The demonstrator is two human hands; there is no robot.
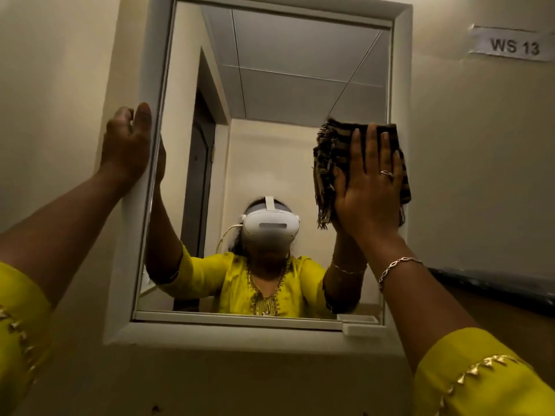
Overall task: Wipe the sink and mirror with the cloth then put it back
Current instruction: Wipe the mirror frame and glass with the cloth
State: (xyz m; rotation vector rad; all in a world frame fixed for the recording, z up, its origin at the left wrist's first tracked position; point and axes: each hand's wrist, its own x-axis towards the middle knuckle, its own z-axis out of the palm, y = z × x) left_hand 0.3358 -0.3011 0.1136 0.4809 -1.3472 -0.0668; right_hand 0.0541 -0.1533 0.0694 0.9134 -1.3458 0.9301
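Pressing the striped cloth against the mirror's right side with a spread, flat right hand, resting an open left hand on the left frame.

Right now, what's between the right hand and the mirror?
The striped cloth: the right hand presses it flat against the mirror, seen in the head view.

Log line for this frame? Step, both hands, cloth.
step: wiping mirror | right hand: flat, presses cloth on its right side | left hand: rests on frame, left edge | sink: not in view
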